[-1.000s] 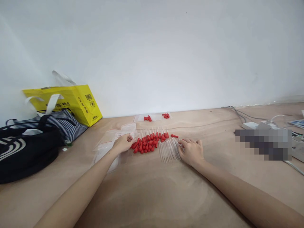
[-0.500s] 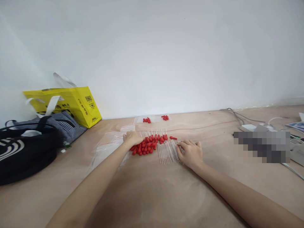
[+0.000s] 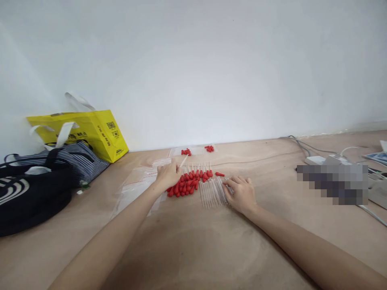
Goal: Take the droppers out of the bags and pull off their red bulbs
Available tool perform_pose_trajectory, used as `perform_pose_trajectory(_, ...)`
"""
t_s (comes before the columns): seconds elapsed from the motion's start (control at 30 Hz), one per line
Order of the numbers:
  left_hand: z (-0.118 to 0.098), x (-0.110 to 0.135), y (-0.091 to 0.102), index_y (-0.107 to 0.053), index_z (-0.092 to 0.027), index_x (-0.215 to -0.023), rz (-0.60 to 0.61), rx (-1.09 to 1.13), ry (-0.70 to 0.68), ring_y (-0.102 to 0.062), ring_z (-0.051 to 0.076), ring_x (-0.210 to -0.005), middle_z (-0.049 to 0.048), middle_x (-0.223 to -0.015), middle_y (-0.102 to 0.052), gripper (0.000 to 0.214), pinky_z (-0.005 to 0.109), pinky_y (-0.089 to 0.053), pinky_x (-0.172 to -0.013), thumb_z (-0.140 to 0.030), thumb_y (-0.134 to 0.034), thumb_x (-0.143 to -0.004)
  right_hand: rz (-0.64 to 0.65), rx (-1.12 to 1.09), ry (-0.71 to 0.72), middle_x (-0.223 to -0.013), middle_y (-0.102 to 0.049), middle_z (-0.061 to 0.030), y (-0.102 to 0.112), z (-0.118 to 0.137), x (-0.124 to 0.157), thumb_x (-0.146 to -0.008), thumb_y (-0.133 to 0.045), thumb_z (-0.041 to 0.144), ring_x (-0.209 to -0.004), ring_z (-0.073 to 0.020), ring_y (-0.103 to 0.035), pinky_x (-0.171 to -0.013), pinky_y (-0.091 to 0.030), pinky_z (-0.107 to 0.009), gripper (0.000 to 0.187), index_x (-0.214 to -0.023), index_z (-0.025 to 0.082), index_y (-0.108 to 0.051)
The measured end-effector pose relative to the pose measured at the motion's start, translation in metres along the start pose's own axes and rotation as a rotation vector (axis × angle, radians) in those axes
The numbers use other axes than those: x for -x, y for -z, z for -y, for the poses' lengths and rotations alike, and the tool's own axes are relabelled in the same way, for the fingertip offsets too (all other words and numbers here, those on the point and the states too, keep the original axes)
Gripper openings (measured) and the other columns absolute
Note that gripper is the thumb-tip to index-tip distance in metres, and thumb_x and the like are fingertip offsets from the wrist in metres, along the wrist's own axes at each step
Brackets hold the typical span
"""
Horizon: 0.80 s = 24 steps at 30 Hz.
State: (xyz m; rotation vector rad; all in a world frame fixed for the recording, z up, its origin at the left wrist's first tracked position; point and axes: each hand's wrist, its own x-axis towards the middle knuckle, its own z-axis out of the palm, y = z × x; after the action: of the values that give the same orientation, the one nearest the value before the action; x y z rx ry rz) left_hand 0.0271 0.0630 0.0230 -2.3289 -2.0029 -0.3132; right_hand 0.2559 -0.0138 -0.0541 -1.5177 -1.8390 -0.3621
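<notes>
A heap of small red rubber bulbs [image 3: 189,182] lies on the wooden table [image 3: 193,241], with clear glass dropper tubes [image 3: 211,192] in a row to its right and more behind it. My left hand [image 3: 167,176] is closed on one clear tube [image 3: 183,161], lifted at the left edge of the red heap. My right hand [image 3: 240,193] rests on the right end of the tube row, its fingers curled and pinching at the tubes. One red bulb [image 3: 220,174] lies apart just beyond my right hand.
Clear zip bags [image 3: 136,187] lie left of the heap. A bag with red bulbs [image 3: 198,150] sits near the wall. At the far left stand a yellow bag [image 3: 90,131], a striped bag [image 3: 75,159] and a black bag [image 3: 27,197]. Cables and a power strip [image 3: 320,160] lie right.
My left hand moved from the bag's edge up and right to the heap and now holds one clear tube raised. My right hand stayed on the tube row.
</notes>
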Motion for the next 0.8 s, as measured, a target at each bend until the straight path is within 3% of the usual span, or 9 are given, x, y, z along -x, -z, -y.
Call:
perform_pose_trajectory(0.1, -0.007, 0.038, -0.006, -0.052, -0.021, -0.078, -0.039, 0.049, -0.207, -0.056, 0.017, -0.078, -0.0004, -0.080, -0.063, 0.020, 0.033, -0.030, -0.082, -0.030, -0.036, -0.083, -0.037, -0.126, 0.098, -0.083, -0.060, -0.0047, 0.002, 0.002, 0.000, -0.078, -0.045, 0.024, -0.077, -0.0161, -0.049, -0.066, -0.030, -0.028, 0.023, -0.095, 0.018, -0.060)
perform_pose_trajectory(0.17, -0.009, 0.061, -0.016, -0.051, -0.019, -0.075, -0.146, 0.101, -0.450, -0.054, 0.017, -0.075, 0.0000, -0.078, -0.062, 0.018, 0.035, -0.029, -0.080, -0.027, -0.037, -0.083, -0.048, -0.155, 0.171, -0.095, -0.059, -0.0074, 0.006, 0.005, 0.000, -0.078, -0.046, 0.026, -0.084, -0.0178, -0.049, -0.069, -0.032, -0.029, 0.030, -0.105, 0.017, -0.055)
perform_pose_trajectory(0.27, -0.009, 0.082, -0.032, -0.052, -0.018, -0.074, -0.279, 0.124, -0.629, -0.053, 0.016, -0.070, 0.0005, -0.072, -0.062, 0.016, 0.035, -0.028, -0.077, -0.023, -0.039, -0.084, -0.008, -0.160, 0.329, -0.104, -0.058, -0.0070, 0.010, 0.011, 0.002, -0.079, -0.048, 0.029, -0.094, -0.0194, -0.048, -0.077, -0.032, -0.033, 0.032, -0.108, 0.020, -0.054)
perform_pose_trajectory(0.4, -0.012, 0.086, -0.040, -0.053, -0.018, -0.072, -0.415, 0.186, -0.692, -0.053, 0.015, -0.067, 0.0002, -0.069, -0.062, 0.019, 0.034, -0.029, -0.076, -0.022, -0.040, -0.085, 0.032, -0.164, 0.506, -0.093, -0.063, -0.0029, 0.009, 0.021, 0.004, -0.079, -0.051, 0.030, -0.094, -0.0179, -0.050, -0.090, -0.025, -0.040, 0.024, -0.101, 0.023, -0.058)
perform_pose_trajectory(0.6, -0.020, 0.087, -0.041, -0.055, -0.019, -0.072, -0.493, 0.229, -0.741, -0.053, 0.013, -0.064, -0.0014, -0.065, -0.062, 0.020, 0.034, -0.033, -0.079, -0.025, -0.042, -0.085, -0.084, -0.188, 0.598, -0.073, -0.066, 0.0015, -0.001, 0.027, 0.005, -0.081, -0.048, 0.021, -0.083, -0.0138, -0.055, -0.095, -0.023, -0.043, 0.016, -0.092, 0.022, -0.060)
perform_pose_trajectory(0.8, -0.018, 0.087, -0.045, -0.059, -0.020, -0.089, -0.507, 0.239, -0.763, -0.056, 0.018, -0.086, 0.0011, -0.089, -0.066, 0.016, 0.042, -0.029, -0.090, -0.026, -0.045, -0.084, -0.140, -0.150, 0.640, -0.073, -0.066, 0.0019, -0.004, 0.025, 0.007, -0.079, -0.043, 0.009, -0.085, -0.0121, -0.057, -0.098, -0.024, -0.041, 0.023, -0.089, 0.022, -0.060)
